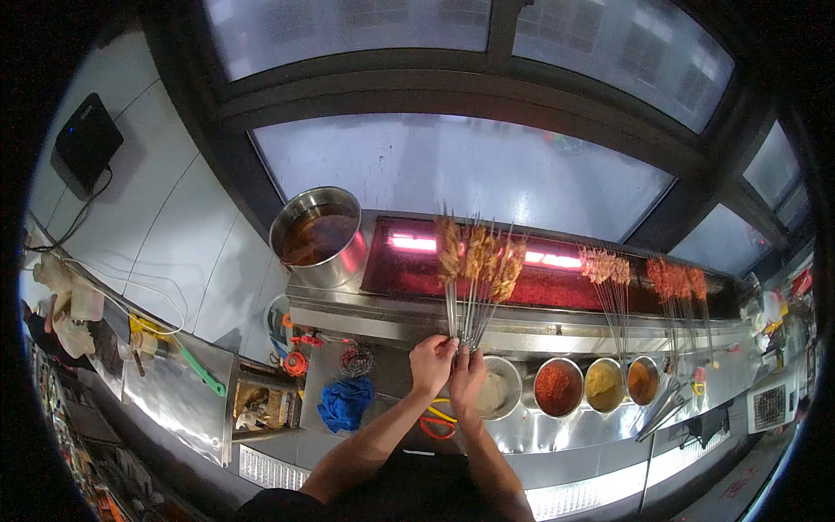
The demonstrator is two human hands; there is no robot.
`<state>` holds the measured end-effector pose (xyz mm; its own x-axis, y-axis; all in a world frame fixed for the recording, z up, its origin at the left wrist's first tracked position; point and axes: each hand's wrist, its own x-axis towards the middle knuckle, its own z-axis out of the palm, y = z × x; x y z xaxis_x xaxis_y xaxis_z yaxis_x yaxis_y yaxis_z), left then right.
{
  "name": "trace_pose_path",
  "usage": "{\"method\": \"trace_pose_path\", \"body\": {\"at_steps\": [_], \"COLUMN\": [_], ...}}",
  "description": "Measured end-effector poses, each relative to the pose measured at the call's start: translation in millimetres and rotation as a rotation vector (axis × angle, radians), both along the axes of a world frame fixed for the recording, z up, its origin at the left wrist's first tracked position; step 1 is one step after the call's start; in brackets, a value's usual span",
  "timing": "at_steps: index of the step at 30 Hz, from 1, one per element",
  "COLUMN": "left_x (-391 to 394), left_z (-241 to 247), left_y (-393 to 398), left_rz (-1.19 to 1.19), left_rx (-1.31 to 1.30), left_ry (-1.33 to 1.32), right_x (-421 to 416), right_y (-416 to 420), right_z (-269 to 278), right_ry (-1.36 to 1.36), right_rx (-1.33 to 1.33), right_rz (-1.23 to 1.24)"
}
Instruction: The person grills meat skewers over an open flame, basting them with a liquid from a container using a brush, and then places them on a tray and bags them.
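My left hand (432, 367) and my right hand (468, 378) are side by side, closed around the lower ends of a bunch of metal skewers (468, 313). Browned meat pieces (484, 254) are threaded on the far ends and lie over the grill (404, 271), which glows red. Farther right along the grill are skewers of pale meat (605, 266) and skewers of redder meat (675, 279). Just right of my right hand stands a metal pot with whitish contents (497, 388). The fingertips partly hide the skewer ends.
A steel pot of brown liquid (319, 238) stands at the grill's left end. Metal containers of red powder (556, 386), yellow powder (603, 385) and orange-brown powder (642, 380) line the counter. Left are a blue cloth (346, 402) and a steel-wool scourer (357, 360). Bare skewers (662, 408) lie rightward.
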<state>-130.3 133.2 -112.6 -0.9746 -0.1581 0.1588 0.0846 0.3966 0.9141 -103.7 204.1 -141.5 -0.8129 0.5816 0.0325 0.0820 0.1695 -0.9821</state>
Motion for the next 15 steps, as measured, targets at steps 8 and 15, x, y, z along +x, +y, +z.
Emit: {"method": "trace_pose_path", "body": {"at_steps": [8, 15], "left_x": [-1.2, 1.8], "left_z": [-4.9, 21.8], "left_y": [-6.1, -16.0], "left_rz": [0.026, -0.018], "left_rx": [0.15, 0.088], "left_ry": [-0.181, 0.005], "right_x": [8.3, -0.9], "right_y": [-9.5, -12.4], "right_z": [16.3, 18.7], "right_ry": [-0.037, -0.035], "right_rx": [-0.084, -0.001], "right_rz": [0.049, -0.032]}}
